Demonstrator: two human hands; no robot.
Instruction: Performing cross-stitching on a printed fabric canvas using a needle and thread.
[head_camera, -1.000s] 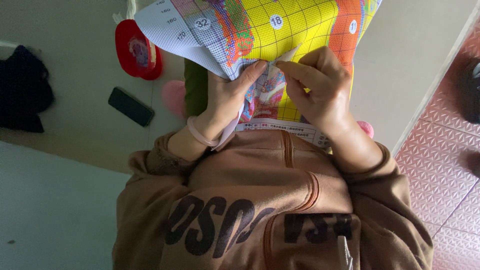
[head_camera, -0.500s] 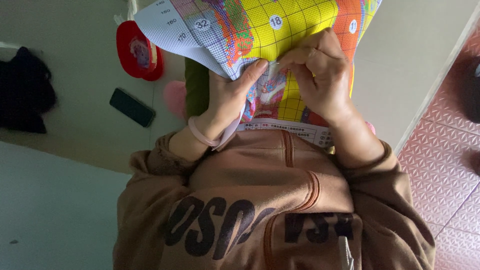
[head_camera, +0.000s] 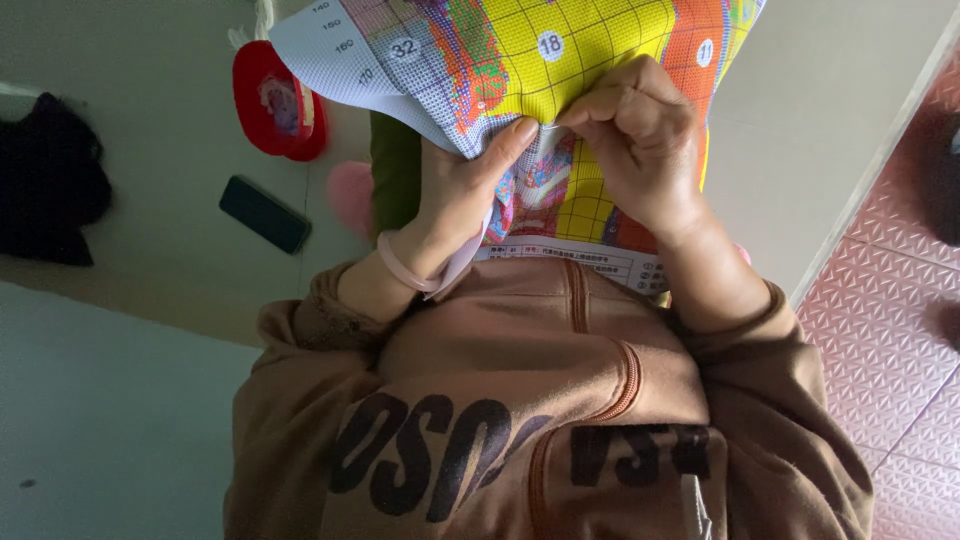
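Observation:
A large cross-stitch canvas (head_camera: 560, 60), gridded in yellow, orange and purple with a white edge, is held up in front of my chest. My left hand (head_camera: 465, 190) grips a fold of it from below, thumb pressed on the cloth, a pink band on the wrist. My right hand (head_camera: 645, 150) pinches the canvas at the fold just right of the left thumb, fingertips closed together; whether a needle is between them cannot be seen. A printed paper strip (head_camera: 585, 262) lies under the canvas at my chest.
A dark phone (head_camera: 264, 214) lies on the pale surface to the left, a red round holder (head_camera: 275, 100) above it, a black bundle of cloth (head_camera: 45, 180) at far left. A pink object (head_camera: 352, 195) and a dark green one (head_camera: 395, 170) sit behind my left hand. Red patterned floor (head_camera: 900, 330) is at right.
My right hand has shifted up and left along the canvas, closing toward the left thumb at the fold. My left hand keeps its grip.

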